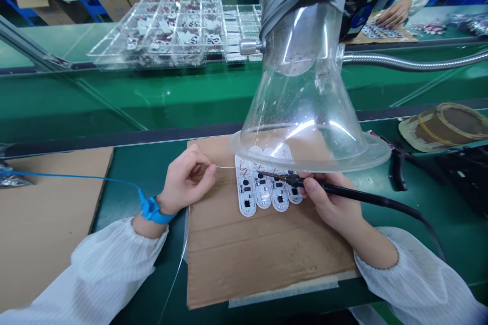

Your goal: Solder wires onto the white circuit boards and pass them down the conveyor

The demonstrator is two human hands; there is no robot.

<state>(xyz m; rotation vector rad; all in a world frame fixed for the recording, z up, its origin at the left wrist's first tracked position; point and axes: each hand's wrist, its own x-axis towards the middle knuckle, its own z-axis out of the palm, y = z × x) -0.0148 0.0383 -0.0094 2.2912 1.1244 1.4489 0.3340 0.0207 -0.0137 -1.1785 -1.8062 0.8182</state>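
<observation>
At far left, a flat cardboard piece (49, 233) lies on the green surface (124, 203). A blue cord runs from there to the blue wrist strap (154, 210) on the left wrist. The left hand (188, 177) pinches a thin wire (225, 167) between thumb and forefinger and points it rightward at the boards.

Next come 4 white circuit boards (247, 198), side by side on a brown cardboard sheet (267, 259), their upper ends partly behind a clear hood (305, 106). The tip of a soldering iron (293, 180) is at the upper part of the 2nd board from the left, close to the wire's end; whether the 2 touch is too small to tell. The right hand (333, 200) grasps the iron's handle.

The step in hand looks like soldering at that board. The next move seems to call for steady, fine feeding of the wire against the tip, without nudging the loose-looking boards.
</observation>
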